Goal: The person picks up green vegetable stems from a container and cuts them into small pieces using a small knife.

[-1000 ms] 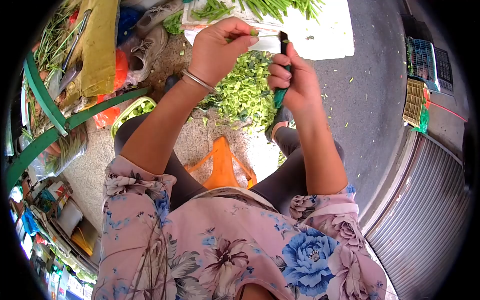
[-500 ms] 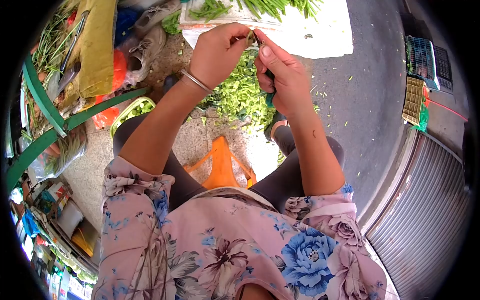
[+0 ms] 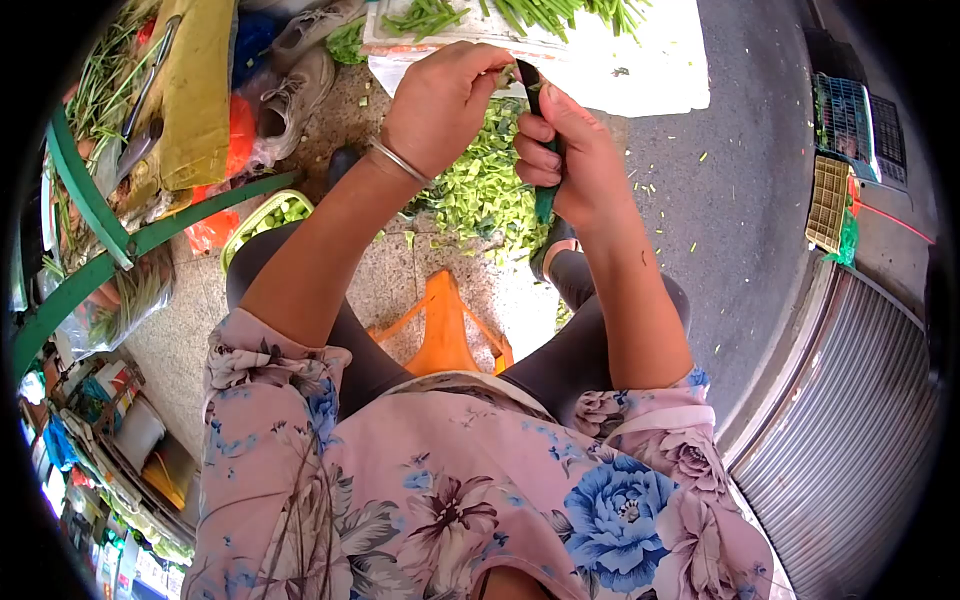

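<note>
My right hand (image 3: 575,165) is closed around the green handle of a small knife (image 3: 531,84), whose dark blade points up and away from me. Close to the blade, my left hand (image 3: 437,108) pinches a small piece of green vegetable (image 3: 507,76) between thumb and fingertips. Beneath both hands, a heap of chopped pale-green vegetable pieces (image 3: 488,195) lies on the ground. Beyond them, cut green stems (image 3: 560,14) rest on a white board (image 3: 640,75).
An orange stool (image 3: 442,325) stands between my legs. On the left are a pale-green basket (image 3: 238,240) of green pieces, a green metal frame (image 3: 75,280), shoes (image 3: 290,105) and a yellow cardboard sheet (image 3: 198,100). Crates (image 3: 828,200) stand at the right beyond the grey pavement.
My right hand has shifted slightly right and away from the left fingertips, turning the knife so that more blade and handle show. My left hand stays nearly in place.
</note>
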Demonstrator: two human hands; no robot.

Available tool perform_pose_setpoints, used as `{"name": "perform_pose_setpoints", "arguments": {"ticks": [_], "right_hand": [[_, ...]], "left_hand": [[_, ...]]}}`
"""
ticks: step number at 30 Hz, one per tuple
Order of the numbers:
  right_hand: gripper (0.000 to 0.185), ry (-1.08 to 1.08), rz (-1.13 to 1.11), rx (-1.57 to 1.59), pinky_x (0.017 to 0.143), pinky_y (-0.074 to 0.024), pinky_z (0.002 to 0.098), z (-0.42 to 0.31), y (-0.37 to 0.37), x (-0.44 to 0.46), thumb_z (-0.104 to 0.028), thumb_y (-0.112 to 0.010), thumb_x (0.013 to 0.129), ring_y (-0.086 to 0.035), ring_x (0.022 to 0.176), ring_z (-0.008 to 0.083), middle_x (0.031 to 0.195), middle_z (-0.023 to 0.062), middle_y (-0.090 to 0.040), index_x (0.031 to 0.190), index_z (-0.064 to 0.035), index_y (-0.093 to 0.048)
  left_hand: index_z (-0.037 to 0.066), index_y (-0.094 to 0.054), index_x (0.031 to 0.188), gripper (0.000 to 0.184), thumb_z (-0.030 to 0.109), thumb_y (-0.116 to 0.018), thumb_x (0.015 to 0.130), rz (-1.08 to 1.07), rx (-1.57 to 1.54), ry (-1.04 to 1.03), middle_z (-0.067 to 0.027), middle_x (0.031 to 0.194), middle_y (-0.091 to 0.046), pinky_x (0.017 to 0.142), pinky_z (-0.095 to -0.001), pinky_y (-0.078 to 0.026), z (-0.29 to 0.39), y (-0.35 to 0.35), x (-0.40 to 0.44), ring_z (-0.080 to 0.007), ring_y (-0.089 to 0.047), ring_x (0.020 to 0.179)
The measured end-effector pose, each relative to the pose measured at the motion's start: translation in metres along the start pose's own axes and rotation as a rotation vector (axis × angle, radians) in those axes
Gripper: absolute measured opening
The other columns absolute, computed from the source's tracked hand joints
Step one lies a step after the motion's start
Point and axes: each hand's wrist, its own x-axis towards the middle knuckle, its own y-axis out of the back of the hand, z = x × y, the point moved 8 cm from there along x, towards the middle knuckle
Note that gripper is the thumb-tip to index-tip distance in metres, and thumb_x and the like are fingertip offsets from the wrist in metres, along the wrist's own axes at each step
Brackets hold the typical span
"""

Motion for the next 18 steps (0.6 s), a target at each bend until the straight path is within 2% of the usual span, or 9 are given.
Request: {"name": "perform_pose_setpoints", "arguments": {"ticks": [3, 5, 6, 8, 9, 12, 13, 15, 18], "right_hand": [[0.019, -0.075, -0.107, 0.154, 0.039, -0.0226, 0.0167, 0.003, -0.005, 0.001, -0.025, -0.046, 0.088, -0.029, 0.047, 0.0054, 0.062, -0.0042, -0.036, 0.104, -0.0145, -0.050], [0.014, -0.084, -0.102, 0.269, 0.039, -0.0240, 0.0170, 0.002, -0.003, 0.001, -0.025, -0.046, 0.088, -0.030, 0.048, 0.0053, 0.063, -0.0043, -0.037, 0.098, -0.0154, -0.048], [0.014, -0.083, -0.102, 0.269, 0.039, -0.0240, 0.0170, 0.000, 0.000, 0.001, -0.025, -0.046, 0.088, -0.030, 0.048, 0.0053, 0.063, -0.0043, -0.037, 0.098, -0.0154, -0.048], [0.012, -0.024, -0.093, 0.338, 0.040, -0.0246, 0.0170, -0.011, 0.009, 0.003, -0.025, -0.046, 0.088, -0.030, 0.049, 0.0051, 0.063, -0.0045, -0.037, 0.097, -0.0161, -0.048], [0.011, 0.015, -0.049, 0.342, 0.041, -0.0254, 0.0173, -0.017, 0.015, 0.001, -0.025, -0.046, 0.088, -0.031, 0.049, 0.0053, 0.063, -0.0049, -0.038, 0.095, -0.0159, -0.047], [0.013, 0.128, 0.153, 0.346, 0.041, -0.0250, 0.0191, -0.028, 0.040, 0.000, -0.027, -0.047, 0.088, -0.031, 0.049, 0.0062, 0.062, -0.0051, -0.038, 0.096, -0.0155, -0.047], [0.019, 0.149, 0.205, 0.389, 0.041, -0.0252, 0.0198, -0.028, 0.050, 0.000, -0.030, -0.049, 0.087, -0.030, 0.049, 0.0065, 0.061, -0.0048, -0.036, 0.098, -0.0140, -0.048], [0.029, 0.154, 0.278, 0.388, 0.042, -0.0251, 0.0202, -0.027, 0.060, -0.003, -0.035, -0.053, 0.084, -0.029, 0.049, 0.0069, 0.060, -0.0045, -0.033, 0.100, -0.0109, -0.049], [0.040, 0.178, 0.306, 0.330, 0.041, -0.0236, 0.0196, -0.031, 0.052, -0.006, -0.040, -0.056, 0.081, -0.027, 0.049, 0.0064, 0.060, -0.0041, -0.032, 0.102, -0.0068, -0.048]], "left_hand": [[0.002, -0.056, 0.089, 0.013, 0.002, -0.053, 0.076, 0.004, -0.041, 0.013, -0.0114, 0.077, -0.058, 0.061, -0.0314, -0.046, -0.003, -0.002, 0.000, -0.0241, -0.058, 0.069], [0.005, -0.058, 0.095, 0.015, 0.004, -0.053, 0.081, -0.046, -0.297, 0.279, -0.0044, 0.082, -0.060, 0.059, -0.0207, -0.045, -0.029, -0.012, -0.005, -0.0092, -0.057, 0.069], [0.005, -0.058, 0.095, 0.015, 0.004, -0.053, 0.081, -0.047, -0.296, 0.278, -0.0044, 0.082, -0.060, 0.059, -0.0207, -0.045, -0.028, -0.011, -0.004, -0.0092, -0.057, 0.069], [0.004, -0.058, 0.094, 0.013, 0.006, -0.054, 0.082, -0.010, -0.586, 0.445, -0.0025, 0.081, -0.059, 0.060, -0.0202, -0.047, -0.038, -0.012, -0.003, -0.0076, -0.057, 0.071], [0.004, -0.058, 0.094, 0.013, 0.006, -0.054, 0.082, -0.008, -0.584, 0.441, -0.0025, 0.081, -0.059, 0.060, -0.0202, -0.047, -0.039, -0.011, -0.001, -0.0076, -0.057, 0.071], [0.001, -0.057, 0.095, 0.016, 0.008, -0.056, 0.080, 0.015, -0.803, 0.691, -0.0037, 0.078, -0.057, 0.061, -0.0229, -0.050, -0.065, -0.015, -0.011, -0.0108, -0.057, 0.070], [0.001, -0.057, 0.095, 0.016, 0.008, -0.056, 0.080, 0.019, -0.787, 0.682, -0.0037, 0.078, -0.057, 0.061, -0.0229, -0.050, -0.074, -0.014, -0.012, -0.0108, -0.057, 0.070], [0.000, -0.056, 0.095, 0.016, 0.008, -0.056, 0.080, 0.070, -0.889, 0.965, -0.0051, 0.079, -0.056, 0.062, -0.0254, -0.051, -0.107, -0.024, -0.032, -0.0127, -0.057, 0.069], [-0.002, -0.054, 0.091, 0.016, 0.006, -0.057, 0.078, 0.120, -0.724, 1.000, -0.0072, 0.079, -0.055, 0.057, -0.0260, -0.053, -0.138, -0.015, -0.036, -0.0148, -0.058, 0.066]]}}
